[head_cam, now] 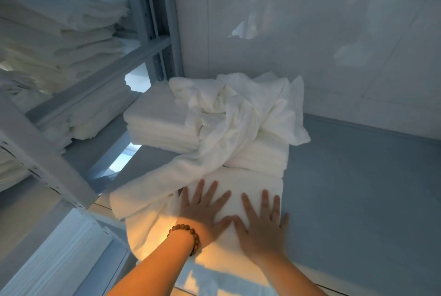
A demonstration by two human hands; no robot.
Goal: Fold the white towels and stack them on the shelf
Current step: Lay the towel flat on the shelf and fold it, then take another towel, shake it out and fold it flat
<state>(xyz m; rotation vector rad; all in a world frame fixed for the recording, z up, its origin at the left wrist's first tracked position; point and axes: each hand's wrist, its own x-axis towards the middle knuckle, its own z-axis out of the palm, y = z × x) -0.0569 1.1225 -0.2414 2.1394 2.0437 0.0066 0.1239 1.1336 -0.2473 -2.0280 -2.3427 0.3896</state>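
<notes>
Both hands lie flat and fully spread, palms down, gripping nothing: the left hand [205, 209], with a bead bracelet [188, 233] at its wrist, and the right hand [262, 224] press side by side on a white towel [148, 200]. The towel is spread at the near edge of the blue-grey worktop [358, 176], and its near part seems to hang over that edge. Just behind it, toward the tiled wall [310, 33], stands a stack of folded towels [152, 123] with a crumpled towel [238, 109] heaped on top and trailing down onto the towel being worked. The step in hand looks like smoothing a fold. To do it well, the person should sweep the palms outward from the middle to drive out creases, and square the left flap, which juts past the rest, before the next fold. The trailing cloth ought to be lifted clear first so it is not caught in the fold. The shelf rack [133, 57] at the left already holds stacked linen.
</notes>
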